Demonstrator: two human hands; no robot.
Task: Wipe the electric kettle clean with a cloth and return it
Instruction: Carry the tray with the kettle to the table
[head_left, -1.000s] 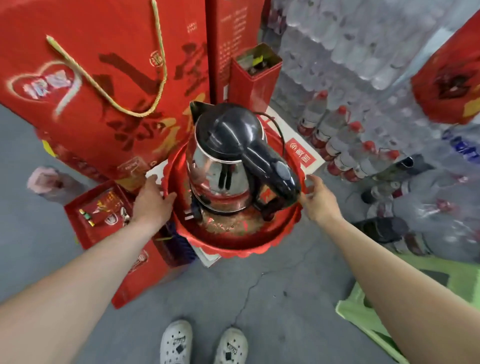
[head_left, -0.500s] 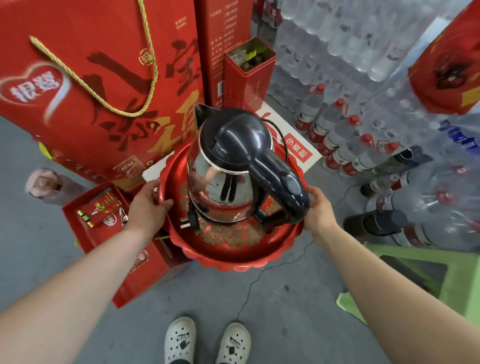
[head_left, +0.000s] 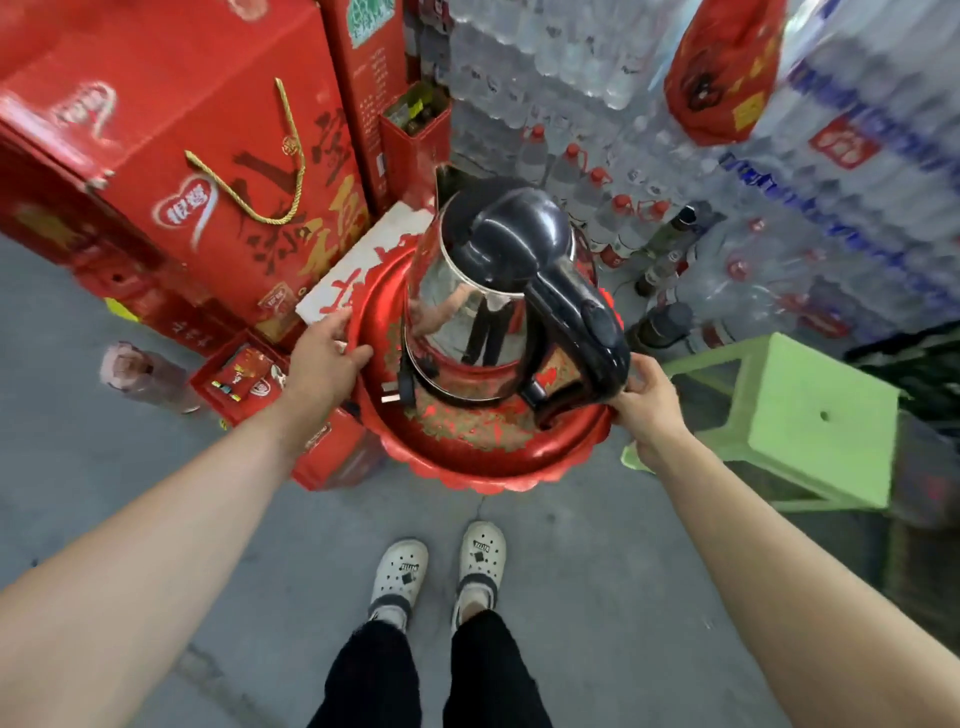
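1. Carrying: your left hand (head_left: 324, 358) and right hand (head_left: 644, 397) each close on opposite edges of the red tray (head_left: 483, 467), fingers curled over the rim; neither touches the kettle itself.
2. Electric kettle (head_left: 498, 291): upright at the tray's centre, between your hands, black handle toward the right hand, plug lying on the tray toward the left hand.
3. Reason, judged: gripping the tray keeps kettle and cord together and level.
4. Green stool (head_left: 810, 415): just right of the tray, a likely set-down spot.
5. Cloth: none visible; wiping not yet begun.
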